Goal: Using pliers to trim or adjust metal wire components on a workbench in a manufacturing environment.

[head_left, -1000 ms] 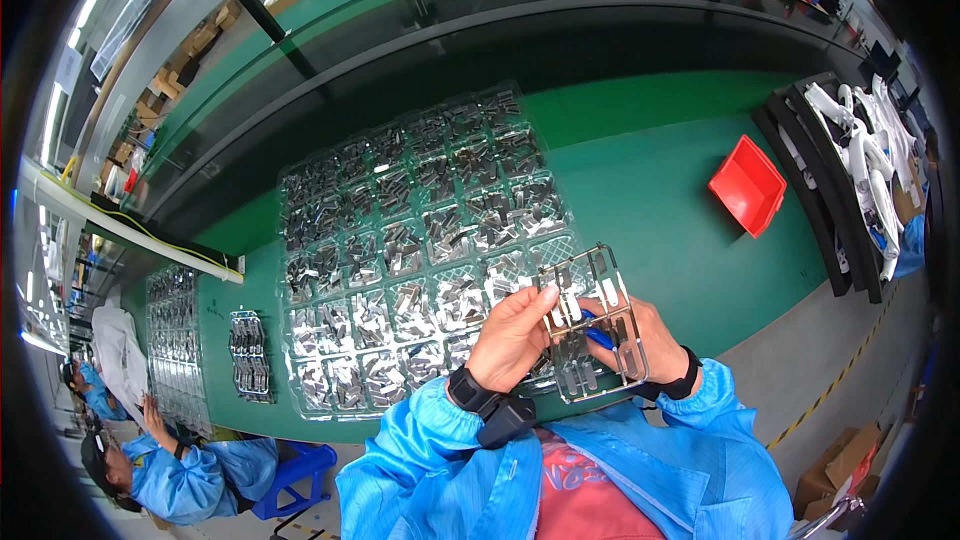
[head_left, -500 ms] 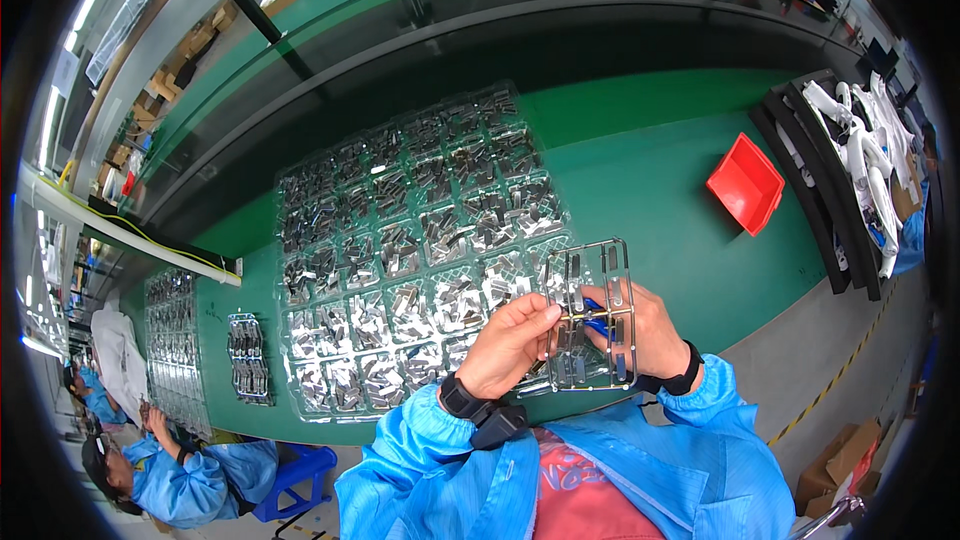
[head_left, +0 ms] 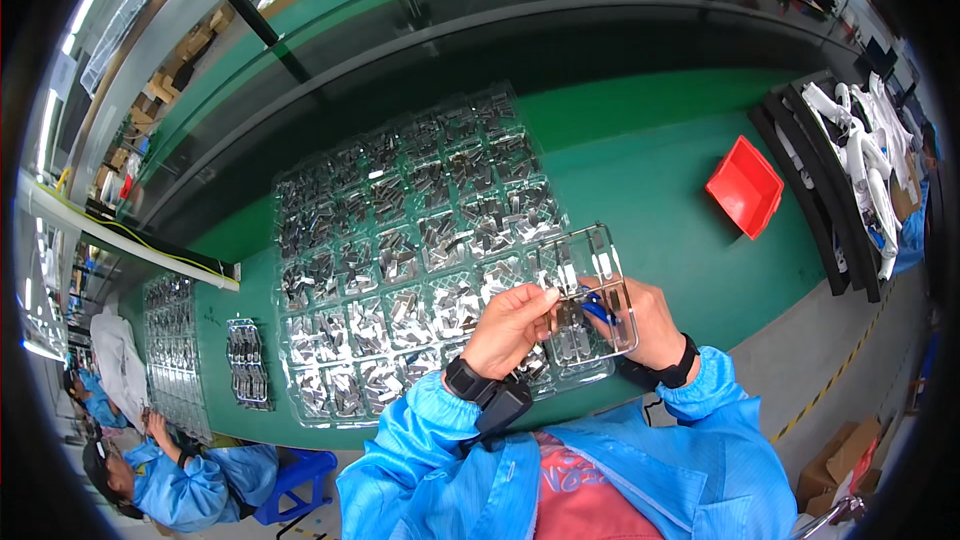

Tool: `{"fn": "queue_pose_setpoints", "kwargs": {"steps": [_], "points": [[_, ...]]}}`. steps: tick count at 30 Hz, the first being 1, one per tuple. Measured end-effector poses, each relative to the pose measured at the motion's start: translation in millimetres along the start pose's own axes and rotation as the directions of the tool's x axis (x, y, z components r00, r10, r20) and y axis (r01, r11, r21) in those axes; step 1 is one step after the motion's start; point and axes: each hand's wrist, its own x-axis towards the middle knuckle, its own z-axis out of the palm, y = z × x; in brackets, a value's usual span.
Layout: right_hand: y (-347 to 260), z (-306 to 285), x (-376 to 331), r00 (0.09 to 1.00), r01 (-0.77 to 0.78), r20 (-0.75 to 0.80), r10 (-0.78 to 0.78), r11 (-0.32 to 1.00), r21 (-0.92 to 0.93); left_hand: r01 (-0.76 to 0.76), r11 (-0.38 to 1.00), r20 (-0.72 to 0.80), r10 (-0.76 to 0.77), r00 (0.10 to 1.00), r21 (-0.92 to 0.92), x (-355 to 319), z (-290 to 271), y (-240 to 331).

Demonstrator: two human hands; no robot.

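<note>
A large clear blister sheet (head_left: pixel 400 260) of metal parts covers the green bench (head_left: pixel 660 180); a red bin (head_left: pixel 745 186) sits well right of it. At its near right corner, the left hand (head_left: pixel 510 325) and right hand (head_left: pixel 645 315) pinch a small clear tray (head_left: pixel 590 295) of shiny parts.

Head-worn fisheye, steeply downward over green workbench (head_left: pixel 650 200), close.

We see trays (head_left: pixel 400 240) of parts across the table (head_left: pixel 660 140) centre. A small tray (head_left: pixel 590 295) sits at their near right corner, between the left hand (head_left: pixel 510 325) and right hand (head_left: pixel 645 320). A bin (head_left: pixel 745 185) lies right of it, racks (head_left: pixel 850 170) further right. A co-worker (head_left: pixel 150 470) sits far left.
</note>
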Motion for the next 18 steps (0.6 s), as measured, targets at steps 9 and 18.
{"fn": "queue_pose_setpoints", "kwargs": {"steps": [9,18], "points": [[1.8,-3.7,-3.7,0.993,-0.08,0.077,0.085,0.995,-0.065,-0.087,0.995,-0.035,0.086,0.996,-0.041,-4.4,1.2,3.1],[-7.7,0.4,-11.5,0.997,-0.07,0.039,0.064,0.979,0.193,-0.118,0.991,-0.009,0.117,0.993,-0.064,-9.4,9.5,0.1]]}}
